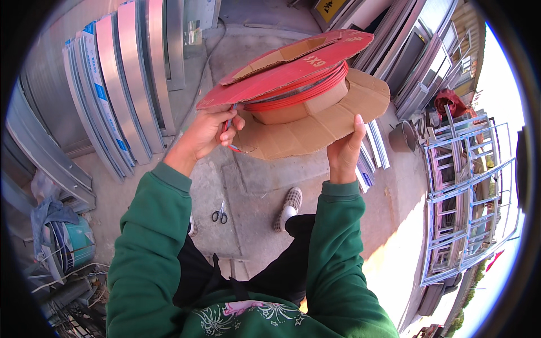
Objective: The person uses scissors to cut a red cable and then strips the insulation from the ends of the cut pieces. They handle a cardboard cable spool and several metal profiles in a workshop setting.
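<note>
Right now, on my far left, tall metal profiles [115, 84] are leaning close together, bounding that side. Next, my left hand [213, 130] is curling closed around a thin red-and-blue strand [228, 121] beside the left edge of the cardboard spool [293, 70]. The spool is hanging tilted between my hands, above the floor, its red upper disc and plain lower disc sandwiching red wire [307, 93]. My right hand [345, 149] is clamping the lower disc's near right rim, thumb on top. Open floor is lying between my feet and the spool.

Below, grey concrete [270, 177] is showing cracks; scissors [220, 213] are lying left of my checkered shoe [290, 205]. Rightward, a bucket [402, 137] is standing near stacked metal frames [470, 197].

My left foot is mostly hiding behind my trouser leg; the lower disc is covering my right fingers; the dark lens rim is cutting off the frames.
</note>
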Demonstrator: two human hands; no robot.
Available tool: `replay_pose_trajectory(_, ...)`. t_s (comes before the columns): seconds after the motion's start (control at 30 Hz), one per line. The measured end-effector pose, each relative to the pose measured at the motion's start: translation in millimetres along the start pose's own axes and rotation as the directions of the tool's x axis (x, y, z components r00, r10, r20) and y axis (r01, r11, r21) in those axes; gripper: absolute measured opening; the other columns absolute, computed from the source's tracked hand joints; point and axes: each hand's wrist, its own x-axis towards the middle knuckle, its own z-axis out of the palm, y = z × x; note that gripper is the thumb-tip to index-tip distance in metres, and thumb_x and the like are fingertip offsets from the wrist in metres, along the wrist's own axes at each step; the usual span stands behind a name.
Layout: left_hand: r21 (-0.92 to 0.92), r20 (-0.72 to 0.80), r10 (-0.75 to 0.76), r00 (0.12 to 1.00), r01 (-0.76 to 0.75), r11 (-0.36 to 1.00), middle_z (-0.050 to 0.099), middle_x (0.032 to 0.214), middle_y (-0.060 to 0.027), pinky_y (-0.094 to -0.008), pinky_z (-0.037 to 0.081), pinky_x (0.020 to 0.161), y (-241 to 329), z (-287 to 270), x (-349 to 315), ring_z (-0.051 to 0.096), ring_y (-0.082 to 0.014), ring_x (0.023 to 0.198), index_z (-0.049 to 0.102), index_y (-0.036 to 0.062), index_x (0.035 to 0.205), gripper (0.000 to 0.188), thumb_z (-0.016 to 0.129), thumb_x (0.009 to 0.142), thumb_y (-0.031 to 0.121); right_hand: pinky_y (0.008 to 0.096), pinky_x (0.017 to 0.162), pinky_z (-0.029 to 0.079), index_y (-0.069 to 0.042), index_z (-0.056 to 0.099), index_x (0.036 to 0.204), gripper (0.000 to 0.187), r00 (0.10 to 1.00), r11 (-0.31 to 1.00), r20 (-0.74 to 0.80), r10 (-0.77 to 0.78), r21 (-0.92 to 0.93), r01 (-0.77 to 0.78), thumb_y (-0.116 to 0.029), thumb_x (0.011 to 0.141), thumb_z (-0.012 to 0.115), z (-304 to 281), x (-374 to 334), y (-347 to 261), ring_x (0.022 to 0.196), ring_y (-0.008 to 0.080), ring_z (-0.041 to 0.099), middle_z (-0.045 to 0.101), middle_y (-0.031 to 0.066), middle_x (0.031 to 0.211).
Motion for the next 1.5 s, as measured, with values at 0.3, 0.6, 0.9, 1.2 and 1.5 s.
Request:
replay_pose_trajectory(0.3, 0.379, 0.054, 0.054, 0.997, -0.071, 0.923, 0.064, 0.118, -0.0123, -0.0354, 0.053, 0.091, -5.8, 7.6, -4.0, 0.066, -0.0202, 0.106, 0.049, -0.0001, 0.141, 0.068, 0.079, 0.093, 0.039, 0.0405, 0.116, 0.039, 0.0, 0.047, 0.149, 0.065, 0.995, 0.997, 0.096, 0.021, -0.078, -0.014, -0.038, 0.1, 0.068, 23.7, -2.5, 14.9, 0.137, 0.022, 0.053, 0.057, 0.0098, 0.147)
replay_pose_trajectory(0.6, 0.912, 0.102, 0.396, 0.912, -0.245, 0.328, 0.058, 0.129, -0.0228, -0.0443, 0.054, 0.092, -55.9, 34.4, -18.6, 0.067, -0.0336, 0.107, 0.024, 0.0076, 0.167, 0.102, 0.081, 0.091, 0.044, 0.0313, 0.095, 0.053, 0.013, 0.048, 0.137, 0.078, 0.985, 0.993, -0.141, 0.101, -0.042, -0.108, -0.035, 0.088, 0.085, 58.1, 5.5, 41.4, 0.109, 0.0173, 0.066, 0.069, 0.0157, 0.12)
replay_pose_trajectory(0.9, 0.827, -0.162, 0.471, 0.867, -0.141, 0.544, 0.073, 0.102, -0.0175, -0.0389, 0.053, 0.081, -73.9, 25.0, 5.6, 0.068, -0.0242, 0.088, 0.067, -0.0064, 0.119, 0.046, 0.058, 0.109, 0.038, 0.0386, 0.093, 0.054, 0.005, 0.056, 0.134, 0.05, 0.886, 0.779, 0.299, 0.353, -0.618, -0.102, -0.031, 0.102, 0.068, 36.2, 22.3, 83.1, 0.107, 0.03, 0.069, 0.072, 0.0187, 0.116)
replay_pose_trajectory(1.2, 0.729, -0.175, 0.615, 0.769, -0.318, 0.606, 0.071, 0.114, -0.0089, -0.0328, 0.053, 0.086, -43.1, 13.5, 6.6, 0.064, -0.0137, 0.099, 0.065, -0.0076, 0.124, 0.039, 0.056, 0.112, 0.028, 0.0518, 0.095, 0.054, -0.001, 0.06, 0.126, 0.038, 0.842, 0.12, 0.324, 0.431, -0.945, 0.303, -0.008, 0.089, 0.065, -36.1, -10.6, 125.0, 0.117, 0.0437, 0.065, 0.066, 0.0214, 0.127)
replay_pose_trajectory(1.5, 0.586, -0.152, 0.656, 0.739, -0.467, 0.662, 0.066, 0.128, -0.0098, -0.033, 0.053, 0.095, -25.4, 6.8, 6.9, 0.064, -0.015, 0.11, 0.058, -0.0056, 0.135, 0.038, 0.056, 0.112, 0.024, 0.0482, 0.098, 0.053, 0.001, 0.062, 0.111, 0.027, 0.961, 0.13, 0.239, 0.141, -0.966, 0.222, -0.007, 0.088, 0.072, -46.0, 12.7, 133.7, 0.122, 0.0425, 0.062, 0.061, 0.0218, 0.135)
